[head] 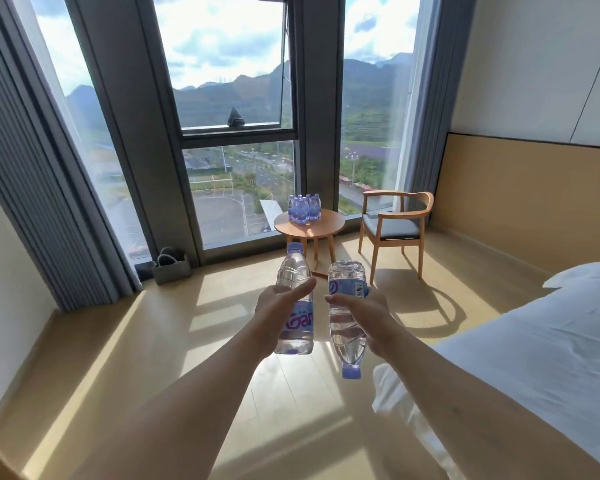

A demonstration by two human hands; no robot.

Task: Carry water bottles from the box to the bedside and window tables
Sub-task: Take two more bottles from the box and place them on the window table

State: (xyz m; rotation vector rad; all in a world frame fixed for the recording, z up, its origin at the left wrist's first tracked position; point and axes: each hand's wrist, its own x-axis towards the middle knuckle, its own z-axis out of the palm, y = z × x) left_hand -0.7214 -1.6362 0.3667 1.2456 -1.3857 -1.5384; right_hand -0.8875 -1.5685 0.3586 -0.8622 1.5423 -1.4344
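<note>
You carry two water bottles toward the window. The upright bottle (294, 299) sits in your left hand (280, 308), fingers and thumb wrapped round its labelled middle, cap up. The inverted bottle (347, 317) hangs cap-down in your right hand (361, 311), gripped round its label. The two bottles are just beside each other, not touching, out in front of you over the floor.

Ahead, the round counter (321, 225) by the window already bears a cluster of bottles (303, 207) at its far side. I judge the risk lies there: setting yours down too close could topple the cluster, and the inverted one must be turned upright first or it will roll off. A chair (394, 228) stands right of the counter; the bed (534, 348) lies at your right.
</note>
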